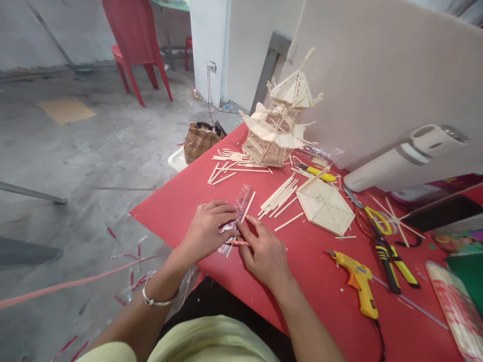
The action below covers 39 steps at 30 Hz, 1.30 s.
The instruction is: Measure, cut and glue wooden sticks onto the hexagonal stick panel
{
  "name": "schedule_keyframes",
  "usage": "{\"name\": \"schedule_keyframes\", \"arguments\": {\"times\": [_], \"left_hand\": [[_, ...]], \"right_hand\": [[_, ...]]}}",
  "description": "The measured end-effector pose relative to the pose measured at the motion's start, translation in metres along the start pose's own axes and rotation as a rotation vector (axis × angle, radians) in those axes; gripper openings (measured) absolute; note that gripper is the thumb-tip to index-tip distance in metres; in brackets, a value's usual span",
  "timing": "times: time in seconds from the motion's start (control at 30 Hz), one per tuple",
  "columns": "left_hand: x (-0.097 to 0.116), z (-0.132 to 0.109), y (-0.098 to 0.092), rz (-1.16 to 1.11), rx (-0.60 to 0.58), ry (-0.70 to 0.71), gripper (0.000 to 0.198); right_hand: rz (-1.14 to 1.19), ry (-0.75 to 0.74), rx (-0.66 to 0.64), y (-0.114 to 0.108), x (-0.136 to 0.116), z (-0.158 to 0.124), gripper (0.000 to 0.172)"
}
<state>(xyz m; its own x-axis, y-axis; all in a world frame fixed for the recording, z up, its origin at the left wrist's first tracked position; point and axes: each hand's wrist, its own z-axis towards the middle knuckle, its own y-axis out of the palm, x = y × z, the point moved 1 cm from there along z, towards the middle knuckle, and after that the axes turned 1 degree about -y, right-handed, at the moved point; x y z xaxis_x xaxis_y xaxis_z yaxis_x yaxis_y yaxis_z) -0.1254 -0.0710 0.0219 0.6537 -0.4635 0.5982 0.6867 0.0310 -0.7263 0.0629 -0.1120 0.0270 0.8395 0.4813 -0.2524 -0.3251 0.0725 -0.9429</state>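
A clear ruler (244, 195) lies slantwise on the red table, with a thin wooden stick (248, 205) along its right edge. My left hand (212, 223) presses on the ruler, its fingers bent over it and the thumb toward my other hand. Close beside it, my right hand (266, 251) has its fingers drawn together at the stick. A slim orange-pink pencil (238, 243) shows between the two hands, by the right thumb; part of it is hidden. Right of the hands lies a bundle of loose sticks (279, 193).
A stick-built pagoda model (277, 125) stands at the back, near a hexagonal stick panel (326, 206). On the right are a yellow glue gun (356, 281) with a cord, scissors (372, 216), pliers (392, 261), a yellow cutter (320, 174) and a white tumbler (403, 158).
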Motion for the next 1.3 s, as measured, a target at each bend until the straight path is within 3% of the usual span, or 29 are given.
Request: {"name": "schedule_keyframes", "arguments": {"times": [0.73, 1.3], "left_hand": [[0.0056, -0.0015, -0.0031, 0.046, -0.023, -0.03, 0.024], [0.0068, -0.003, -0.0046, 0.085, -0.055, 0.003, 0.02]], "right_hand": [[-0.027, 0.011, 0.019, 0.0074, 0.0009, -0.0049, 0.053], [-0.058, -0.01, 0.026, 0.0045, -0.0033, -0.0044, 0.045]]}}
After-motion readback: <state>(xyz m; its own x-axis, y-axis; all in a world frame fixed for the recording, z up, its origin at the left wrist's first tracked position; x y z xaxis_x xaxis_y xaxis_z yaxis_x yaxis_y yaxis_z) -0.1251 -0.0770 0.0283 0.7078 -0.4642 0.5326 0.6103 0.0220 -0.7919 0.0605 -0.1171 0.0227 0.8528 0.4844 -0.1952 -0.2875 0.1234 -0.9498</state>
